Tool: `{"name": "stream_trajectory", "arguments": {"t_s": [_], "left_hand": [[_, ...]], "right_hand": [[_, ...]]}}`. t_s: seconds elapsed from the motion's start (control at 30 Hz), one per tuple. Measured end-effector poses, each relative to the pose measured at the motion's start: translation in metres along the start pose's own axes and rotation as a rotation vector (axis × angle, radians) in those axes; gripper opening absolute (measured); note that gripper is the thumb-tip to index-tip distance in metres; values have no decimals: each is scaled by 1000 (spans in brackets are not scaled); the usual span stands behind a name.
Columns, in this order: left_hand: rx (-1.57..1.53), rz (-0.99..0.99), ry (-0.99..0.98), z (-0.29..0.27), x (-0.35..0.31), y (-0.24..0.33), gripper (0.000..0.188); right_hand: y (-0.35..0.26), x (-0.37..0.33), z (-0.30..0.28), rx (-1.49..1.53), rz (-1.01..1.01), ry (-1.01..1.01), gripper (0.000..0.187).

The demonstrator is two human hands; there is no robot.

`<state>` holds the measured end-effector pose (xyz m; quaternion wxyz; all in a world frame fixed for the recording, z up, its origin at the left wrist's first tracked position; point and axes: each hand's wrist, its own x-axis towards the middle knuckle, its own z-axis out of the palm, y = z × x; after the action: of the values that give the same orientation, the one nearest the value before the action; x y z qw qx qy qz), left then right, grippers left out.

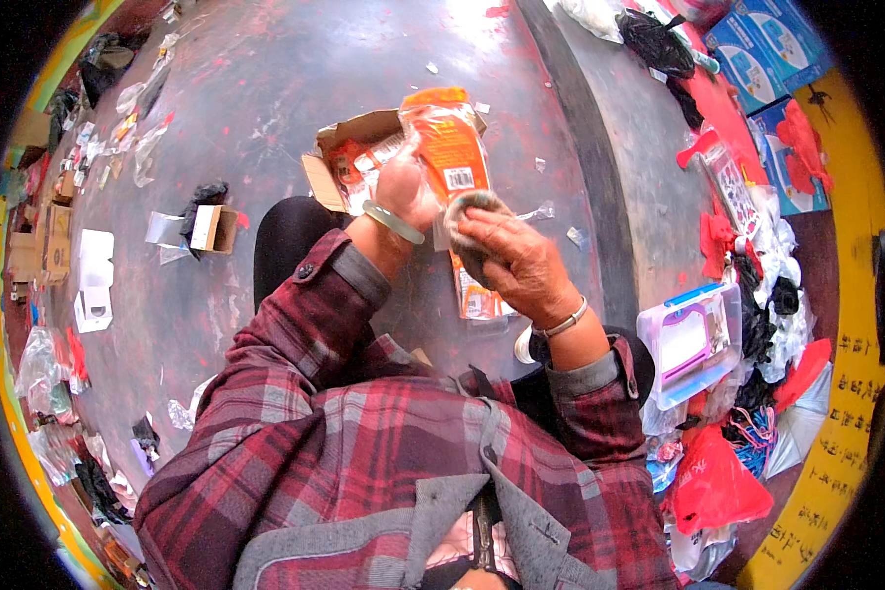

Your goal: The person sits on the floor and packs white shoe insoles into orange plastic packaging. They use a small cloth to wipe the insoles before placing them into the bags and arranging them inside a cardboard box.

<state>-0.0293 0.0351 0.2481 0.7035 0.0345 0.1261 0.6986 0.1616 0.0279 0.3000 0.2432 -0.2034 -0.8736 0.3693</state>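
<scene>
An orange and clear plastic packet (444,138) with a barcode label is upright in front of me. My left hand (408,187) grips it along its left side, most of the fingers hidden. My right hand (511,251) is closed round a grey-green wad of cloth (470,205), pressed against or close by the packet's lower edge. Behind the packet stands an opened cardboard box (326,185) with more orange packets (349,162) inside. Below my right hand another orange and white packet (479,300) shows in part; what it rests on I cannot tell.
A small opened box (212,229) and a white carton (93,280) lie on the grey floor (265,88) to the left. At the right are a clear plastic bin (649,334), a red bag (713,477) and heaped plastic bags. My dark-clad knees flank the work.
</scene>
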Motion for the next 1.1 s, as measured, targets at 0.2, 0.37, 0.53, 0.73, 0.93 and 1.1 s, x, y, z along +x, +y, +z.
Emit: {"name": "stream_trajectory", "arguments": {"t_s": [0.2, 0.37, 0.53, 0.73, 0.93, 1.1], "left_hand": [[-38, 251, 108, 19, 2, 27, 45], [-119, 188, -47, 18, 0, 23, 47], [-18, 111, -44, 22, -6, -1, 47], [327, 251, 238, 14, -1, -8, 64], [245, 264, 51, 16, -9, -19, 63], [153, 89, 72, 5, -7, -12, 50]], "right_hand": [[0, -18, 9, 40, 369, -203, 22], [11, -13, -3, 872, 647, 107, 37], [10, -5, 0, 1147, 658, 164, 34], [16, -10, 6, 278, 406, 341, 28], [-10, -4, 8, -794, 149, 218, 36], [-14, -5, 21, -768, -12, 166, 39]]}}
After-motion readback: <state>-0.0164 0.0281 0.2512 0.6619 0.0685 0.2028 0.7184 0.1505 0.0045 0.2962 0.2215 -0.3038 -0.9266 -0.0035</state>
